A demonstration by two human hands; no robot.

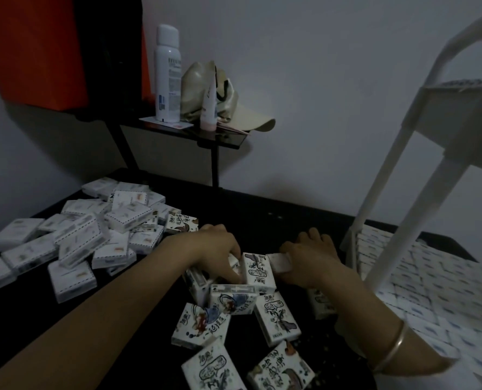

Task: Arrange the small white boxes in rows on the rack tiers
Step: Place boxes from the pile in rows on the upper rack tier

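Dim room, plain grey wall [318, 80]. Small white printed boxes [73, 240] lie heaped on the black tabletop [262, 218]. The left hand [214, 249] curls round one box and the right hand [307, 260] pinches another. More fill the white metal rack's [459, 128] bottom tier in rows.

**Dim room, wide-angle warp**

Low light all over, colours muted with a cold grey cast. Wall [318, 80] is the brightest surface, darkening toward the left corner. Soft shadow spreads on it below the shelf [228, 140]. Desk [262, 215] reads near black, surface detail lost. Boxes [76, 243] in the left heap look smeared, print unreadable; the ones at bottom centre are crisper. Rack [380, 178] posts bow with wide-angle distortion at the right edge, its lower tier blurred.
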